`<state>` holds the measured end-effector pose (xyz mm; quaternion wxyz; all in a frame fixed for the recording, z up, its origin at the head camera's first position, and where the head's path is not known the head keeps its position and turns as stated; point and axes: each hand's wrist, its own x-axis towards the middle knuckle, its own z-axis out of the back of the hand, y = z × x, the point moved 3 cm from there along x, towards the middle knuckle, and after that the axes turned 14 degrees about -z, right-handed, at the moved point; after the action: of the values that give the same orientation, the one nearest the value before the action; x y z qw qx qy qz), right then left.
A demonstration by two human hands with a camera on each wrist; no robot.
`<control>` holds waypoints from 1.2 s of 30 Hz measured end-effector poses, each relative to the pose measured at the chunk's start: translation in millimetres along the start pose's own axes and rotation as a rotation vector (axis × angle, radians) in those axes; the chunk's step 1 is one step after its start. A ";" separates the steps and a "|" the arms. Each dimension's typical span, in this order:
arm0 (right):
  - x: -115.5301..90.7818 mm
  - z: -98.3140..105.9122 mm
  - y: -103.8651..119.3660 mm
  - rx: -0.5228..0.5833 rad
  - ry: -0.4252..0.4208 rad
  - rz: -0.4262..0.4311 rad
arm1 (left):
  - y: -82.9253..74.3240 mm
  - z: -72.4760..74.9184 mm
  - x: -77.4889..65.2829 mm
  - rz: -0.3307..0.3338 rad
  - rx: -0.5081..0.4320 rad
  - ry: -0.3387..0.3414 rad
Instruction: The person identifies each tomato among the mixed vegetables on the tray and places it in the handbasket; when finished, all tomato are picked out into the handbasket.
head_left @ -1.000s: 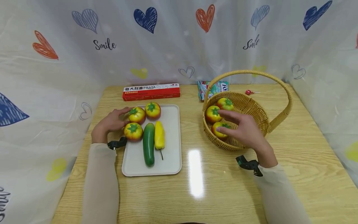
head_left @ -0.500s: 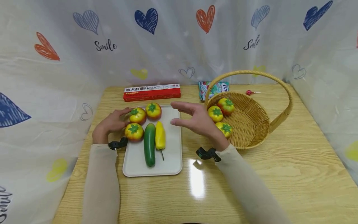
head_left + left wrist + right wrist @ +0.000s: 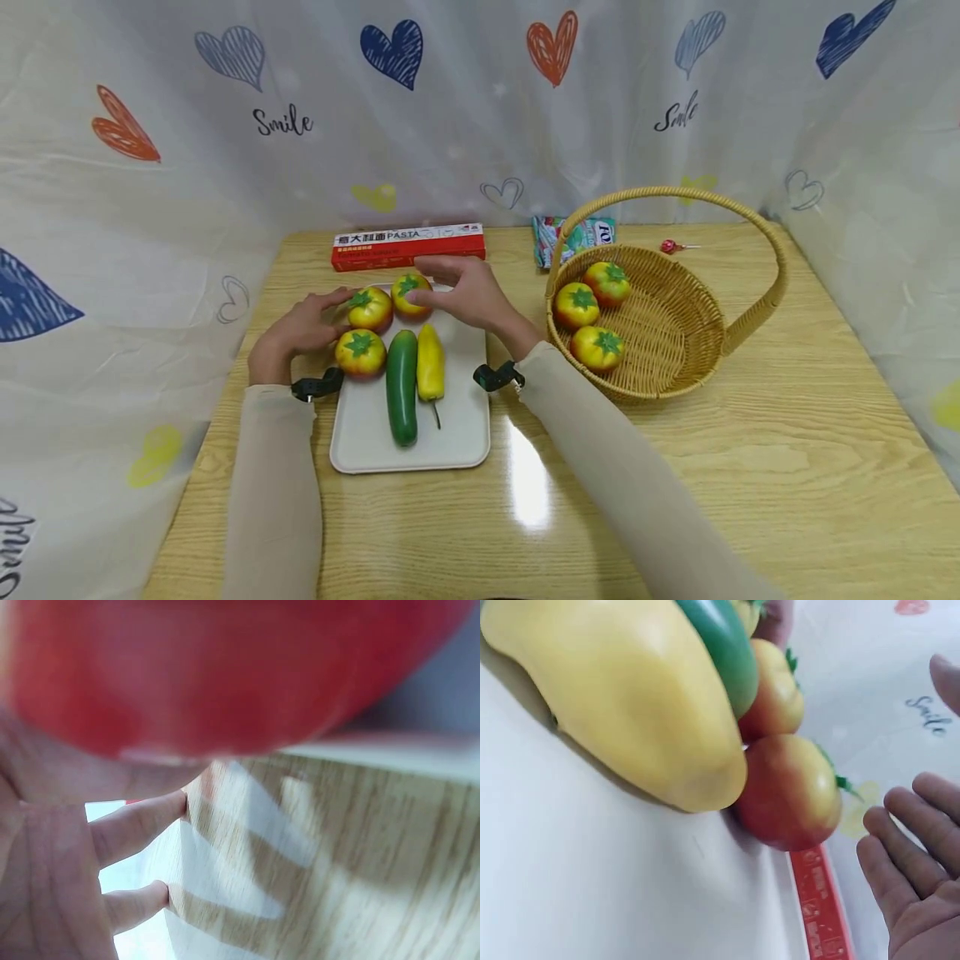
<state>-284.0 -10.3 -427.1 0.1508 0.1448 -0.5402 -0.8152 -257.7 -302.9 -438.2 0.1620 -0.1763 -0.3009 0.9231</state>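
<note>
Tabletop [image 3: 405, 533], centre-left: left hand [image 3: 295, 330] loose, empty; right hand [image 3: 474, 295] likewise, beside a tomato [image 3: 789, 796]. Careless nudge could roll it.

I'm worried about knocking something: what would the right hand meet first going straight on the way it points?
Most likely the far tomato on the tray, though the right hand may be raised above it; depth is unclear.
</note>
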 end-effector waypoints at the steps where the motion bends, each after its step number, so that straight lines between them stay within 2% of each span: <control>1: 4.1 -1.6 -1.4 -0.022 -0.004 -0.014 | 0.2 -0.2 0.1 0.006 -0.003 0.000; 9: 23.4 -14.1 -9.2 -0.245 -0.014 -0.119 | 0.1 -1.2 0.4 0.013 -0.004 -0.001; 14: 23.0 -18.1 -9.6 -0.262 -0.032 -0.141 | 0.3 -1.8 1.9 0.025 -0.005 0.001; 18: 9.4 -14.4 -1.5 -0.217 -0.039 -0.120 | 1.1 -2.0 2.8 0.026 -0.005 0.008; 23: -31.1 1.6 19.3 -0.143 -0.033 -0.001 | 1.5 -0.3 3.0 0.022 0.004 0.013; 27: -74.6 26.7 29.8 -0.088 -0.001 0.057 | 2.9 -0.1 3.7 0.026 -0.004 0.016; 31: -120.6 62.1 28.0 -0.065 0.018 0.056 | 5.0 -0.3 3.7 0.021 0.001 0.012; 36: -176.6 117.9 7.4 -0.118 -0.037 0.067 | 3.8 -0.5 2.1 0.021 0.001 0.014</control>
<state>-169.3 156.7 -363.2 0.1765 0.1024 -0.4983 -0.8427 -260.0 -304.7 -441.3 0.1543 -0.1861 -0.2976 0.9236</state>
